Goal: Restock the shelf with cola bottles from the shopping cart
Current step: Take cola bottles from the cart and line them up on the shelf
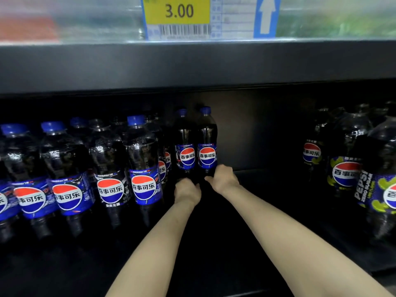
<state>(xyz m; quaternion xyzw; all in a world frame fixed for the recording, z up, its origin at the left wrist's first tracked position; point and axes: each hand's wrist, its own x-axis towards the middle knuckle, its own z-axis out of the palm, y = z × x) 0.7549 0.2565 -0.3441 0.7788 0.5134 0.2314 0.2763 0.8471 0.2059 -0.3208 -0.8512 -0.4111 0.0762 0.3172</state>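
Note:
Two blue-capped cola bottles stand upright side by side deep on the dark shelf (pixel 267 189). My left hand (pixel 186 192) grips the base of the left bottle (pixel 184 146). My right hand (pixel 222 179) grips the base of the right bottle (pixel 206 144). Both bottles carry blue labels with a red, white and blue round logo. A row of several matching cola bottles (pixel 141 168) fills the shelf to the left. The shopping cart is out of view.
Black-capped zero-sugar bottles (pixel 342 168) with green-marked labels stand at the right. Between them and the two held bottles lies a dark gap of shelf. The upper shelf's edge (pixel 192 65) hangs overhead with a yellow 3.00 price tag (pixel 176 11).

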